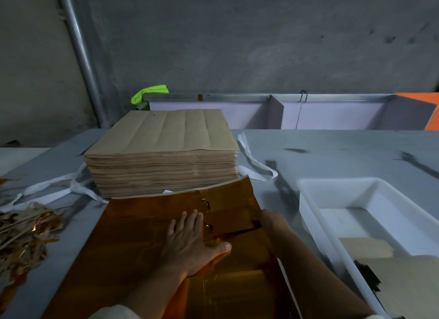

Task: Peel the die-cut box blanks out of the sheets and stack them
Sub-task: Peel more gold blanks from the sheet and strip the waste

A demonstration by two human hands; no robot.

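A shiny gold die-cut sheet [133, 242] lies flat on the grey table in front of me. My left hand [190, 242] presses flat on it with fingers spread, near its middle. My right hand [268, 221] grips the right end of a box blank [232, 220] that is partly lifted out of the sheet, just right of my left fingers. Behind the sheet stands a tall stack of brown sheets [164, 152], plain side up.
A pile of gold and brown offcut scraps [26, 233] lies at the left. White straps [251, 162] trail around the stack. A white plastic tub [316, 214] at the right holds brown card pieces [365, 247]. A grey wall and white shelf bins lie beyond.
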